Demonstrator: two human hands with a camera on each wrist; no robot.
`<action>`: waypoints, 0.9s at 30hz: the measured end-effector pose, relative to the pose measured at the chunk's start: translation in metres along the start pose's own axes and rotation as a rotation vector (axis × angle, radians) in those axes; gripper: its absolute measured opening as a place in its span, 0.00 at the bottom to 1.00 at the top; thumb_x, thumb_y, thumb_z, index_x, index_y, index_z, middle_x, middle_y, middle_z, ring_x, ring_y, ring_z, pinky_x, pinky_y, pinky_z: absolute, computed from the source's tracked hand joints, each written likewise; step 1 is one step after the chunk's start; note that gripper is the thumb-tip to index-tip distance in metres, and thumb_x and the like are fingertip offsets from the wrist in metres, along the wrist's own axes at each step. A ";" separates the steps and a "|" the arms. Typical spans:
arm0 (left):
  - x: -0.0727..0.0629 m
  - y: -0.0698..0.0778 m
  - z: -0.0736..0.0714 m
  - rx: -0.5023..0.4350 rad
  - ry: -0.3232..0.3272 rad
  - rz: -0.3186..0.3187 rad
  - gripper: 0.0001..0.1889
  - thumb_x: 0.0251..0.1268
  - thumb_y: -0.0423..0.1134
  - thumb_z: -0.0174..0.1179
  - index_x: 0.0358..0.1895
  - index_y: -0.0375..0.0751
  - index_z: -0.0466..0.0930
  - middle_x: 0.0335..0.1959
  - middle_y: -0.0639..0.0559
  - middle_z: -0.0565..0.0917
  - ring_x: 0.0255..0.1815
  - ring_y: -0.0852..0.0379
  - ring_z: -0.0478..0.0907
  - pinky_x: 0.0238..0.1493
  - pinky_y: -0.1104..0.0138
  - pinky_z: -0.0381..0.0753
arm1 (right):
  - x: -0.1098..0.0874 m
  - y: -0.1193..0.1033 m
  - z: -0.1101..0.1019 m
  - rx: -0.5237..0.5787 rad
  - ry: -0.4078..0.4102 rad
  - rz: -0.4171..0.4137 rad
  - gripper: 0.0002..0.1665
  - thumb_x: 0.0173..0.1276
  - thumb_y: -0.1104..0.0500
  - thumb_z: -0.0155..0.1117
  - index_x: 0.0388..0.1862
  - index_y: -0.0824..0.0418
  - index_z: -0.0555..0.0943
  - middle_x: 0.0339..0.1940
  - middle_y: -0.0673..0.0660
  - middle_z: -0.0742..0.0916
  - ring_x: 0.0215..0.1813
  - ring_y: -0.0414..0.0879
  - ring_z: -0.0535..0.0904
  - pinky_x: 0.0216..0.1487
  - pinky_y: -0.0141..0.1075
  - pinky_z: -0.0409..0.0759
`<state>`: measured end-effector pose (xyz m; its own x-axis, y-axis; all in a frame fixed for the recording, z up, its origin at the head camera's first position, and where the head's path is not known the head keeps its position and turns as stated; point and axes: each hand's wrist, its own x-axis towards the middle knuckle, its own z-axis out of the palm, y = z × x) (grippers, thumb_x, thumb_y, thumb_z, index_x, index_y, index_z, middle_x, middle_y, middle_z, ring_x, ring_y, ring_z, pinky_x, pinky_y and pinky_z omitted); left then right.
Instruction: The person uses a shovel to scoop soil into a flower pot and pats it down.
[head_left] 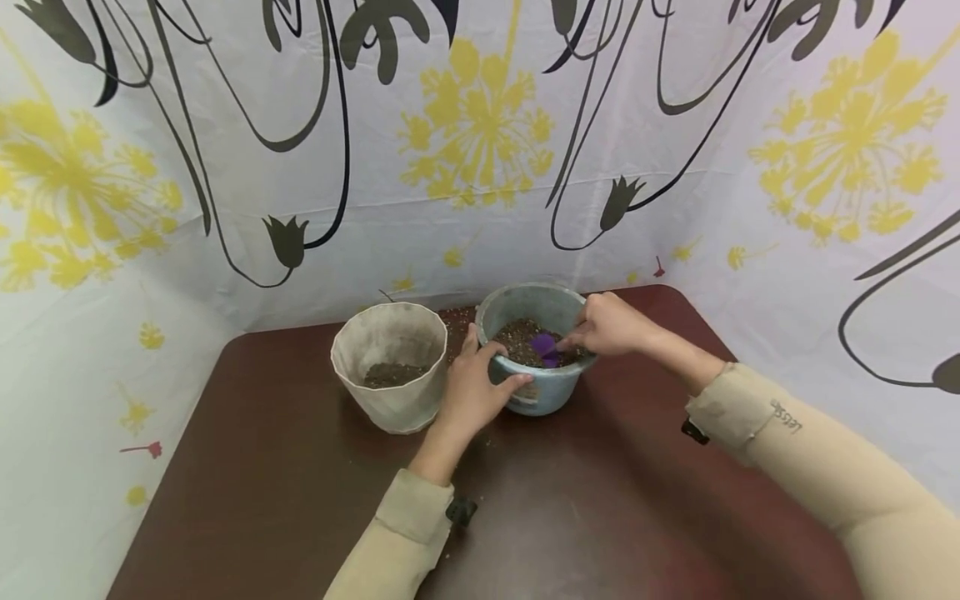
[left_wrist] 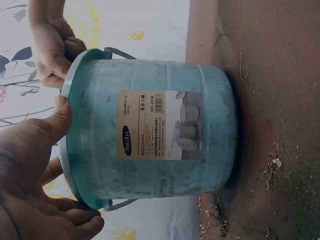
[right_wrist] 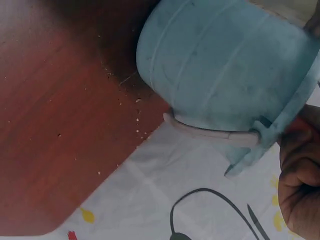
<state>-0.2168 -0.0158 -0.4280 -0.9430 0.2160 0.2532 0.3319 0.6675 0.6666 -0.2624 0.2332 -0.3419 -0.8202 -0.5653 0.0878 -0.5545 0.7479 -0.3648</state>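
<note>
A light blue bucket (head_left: 558, 390) with dark soil (head_left: 516, 337) inside stands toward the back of the table. My left hand (head_left: 474, 385) grips its rim at the left front, thumb on the near side; the left wrist view shows the printed label (left_wrist: 159, 125) on its wall. Over the right edge of the bucket, my right hand (head_left: 613, 325) holds a small purple scoop (head_left: 545, 344), whose blade rests in the soil. The scoop's handle is mostly hidden by the fingers. In the right wrist view the curled right hand (right_wrist: 302, 175) is partly cut off beside the rim.
Left of the bucket is a whitish plant pot (head_left: 393, 410) with a little soil at its bottom. The bucket's handle (right_wrist: 215, 134) hangs down its side. Soil crumbs lie on the brown table (head_left: 360, 517). A patterned cloth (head_left: 465, 242) hangs behind.
</note>
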 end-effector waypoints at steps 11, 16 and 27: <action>0.001 0.001 0.002 0.006 0.014 0.008 0.28 0.58 0.61 0.70 0.54 0.47 0.82 0.80 0.32 0.52 0.69 0.29 0.68 0.64 0.43 0.73 | 0.000 0.000 0.014 0.136 -0.002 0.233 0.08 0.69 0.58 0.69 0.33 0.54 0.93 0.04 0.46 0.74 0.14 0.33 0.49 0.17 0.30 0.55; 0.002 0.001 0.001 0.002 0.013 0.004 0.27 0.58 0.61 0.71 0.52 0.47 0.81 0.80 0.31 0.53 0.71 0.29 0.66 0.65 0.42 0.71 | -0.002 0.006 0.007 0.213 -0.022 0.333 0.10 0.71 0.54 0.67 0.35 0.50 0.93 0.17 0.50 0.87 0.15 0.36 0.48 0.17 0.30 0.53; -0.001 0.001 0.000 -0.025 0.008 -0.005 0.26 0.58 0.60 0.71 0.52 0.46 0.81 0.80 0.33 0.52 0.73 0.29 0.63 0.67 0.40 0.69 | -0.006 0.014 0.014 0.411 0.016 0.418 0.13 0.72 0.52 0.66 0.32 0.56 0.93 0.28 0.49 0.91 0.17 0.36 0.53 0.20 0.31 0.56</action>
<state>-0.2159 -0.0154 -0.4271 -0.9443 0.2073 0.2554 0.3281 0.6503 0.6852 -0.2628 0.2421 -0.3608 -0.9613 -0.2440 -0.1278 -0.0864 0.7078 -0.7011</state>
